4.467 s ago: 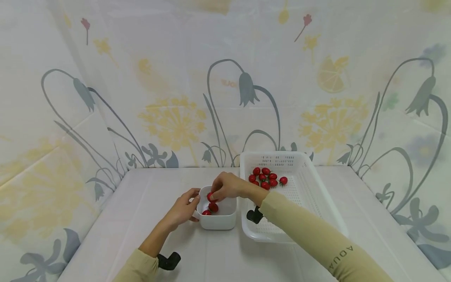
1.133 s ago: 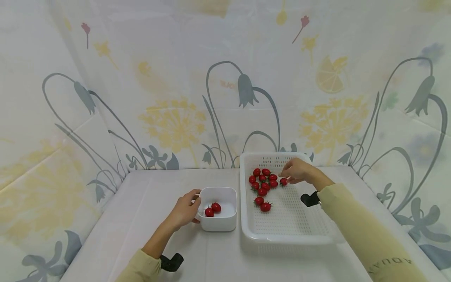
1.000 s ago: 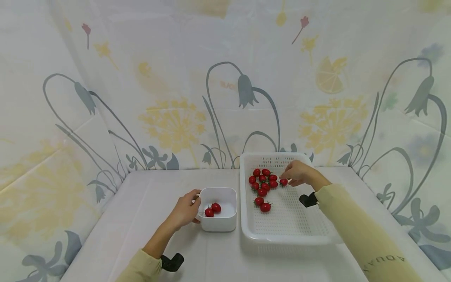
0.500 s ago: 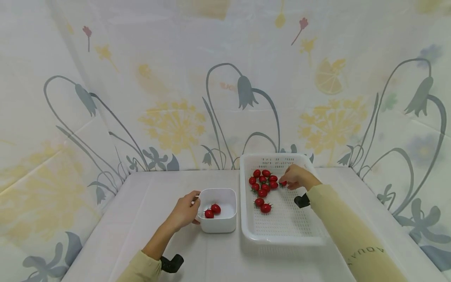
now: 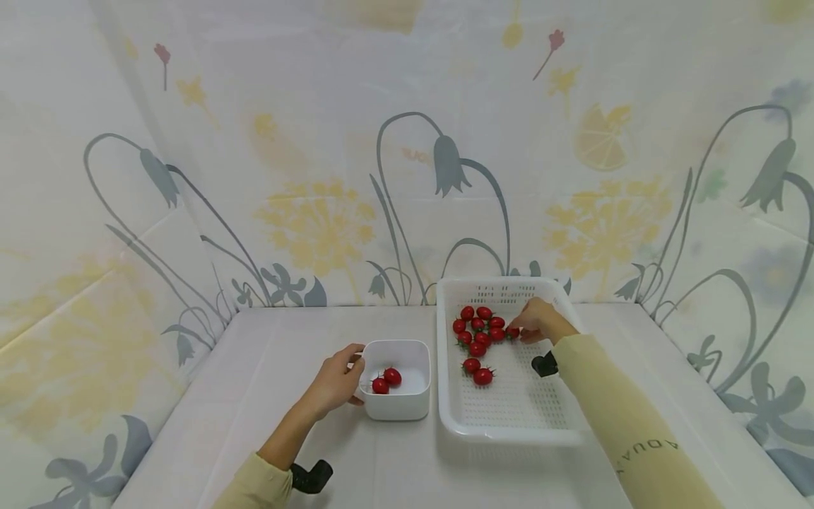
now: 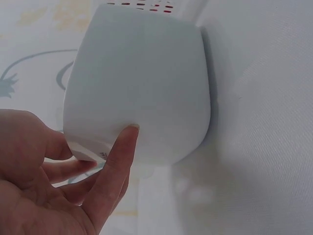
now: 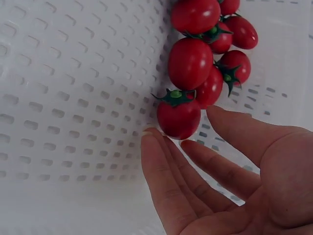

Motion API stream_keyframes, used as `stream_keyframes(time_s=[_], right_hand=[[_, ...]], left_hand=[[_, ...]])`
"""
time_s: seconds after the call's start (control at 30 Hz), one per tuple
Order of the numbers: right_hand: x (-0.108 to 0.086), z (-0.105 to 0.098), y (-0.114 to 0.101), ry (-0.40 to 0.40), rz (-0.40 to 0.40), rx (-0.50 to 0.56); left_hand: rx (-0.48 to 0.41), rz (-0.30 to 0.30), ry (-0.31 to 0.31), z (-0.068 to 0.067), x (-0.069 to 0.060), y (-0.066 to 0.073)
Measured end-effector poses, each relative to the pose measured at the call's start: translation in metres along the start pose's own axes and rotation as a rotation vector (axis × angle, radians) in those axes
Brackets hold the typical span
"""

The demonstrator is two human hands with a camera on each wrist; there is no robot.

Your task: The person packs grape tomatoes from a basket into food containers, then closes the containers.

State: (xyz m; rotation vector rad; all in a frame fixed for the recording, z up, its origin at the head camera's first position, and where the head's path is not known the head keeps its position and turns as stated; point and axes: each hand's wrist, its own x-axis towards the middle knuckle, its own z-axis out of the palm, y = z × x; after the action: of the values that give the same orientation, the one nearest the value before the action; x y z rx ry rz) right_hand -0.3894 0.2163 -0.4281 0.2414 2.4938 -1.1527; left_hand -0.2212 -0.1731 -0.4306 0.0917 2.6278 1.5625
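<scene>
In the head view my left hand is at the left side of a small white box with two cherry tomatoes inside. The left wrist view shows its fingers and thumb holding the box's wall near the rim. My right hand reaches into a white perforated basket. Its fingertips are beside a cherry tomato with a green calyx, with thumb and fingers apart around it. That tomato lies against several others in the cluster.
Two tomatoes lie apart from the cluster, nearer the basket's front. The basket stands just right of the box on a white-covered table. A white sheet with a printed flower pattern rises behind the table.
The box held several tomatoes with the right hand over it; now it holds two, and more lie in the basket. Lately the right hand nudged one tomato left against the cluster. The left hand stays.
</scene>
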Motion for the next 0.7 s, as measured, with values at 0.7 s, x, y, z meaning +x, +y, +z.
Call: stream_keyframes(time_s=[0.7], right_hand=[[-0.016, 0.007, -0.003, 0.030, -0.081, -0.077]], left_hand=[[-0.060, -0.032, -0.013, 0.000, -0.002, -0.006]])
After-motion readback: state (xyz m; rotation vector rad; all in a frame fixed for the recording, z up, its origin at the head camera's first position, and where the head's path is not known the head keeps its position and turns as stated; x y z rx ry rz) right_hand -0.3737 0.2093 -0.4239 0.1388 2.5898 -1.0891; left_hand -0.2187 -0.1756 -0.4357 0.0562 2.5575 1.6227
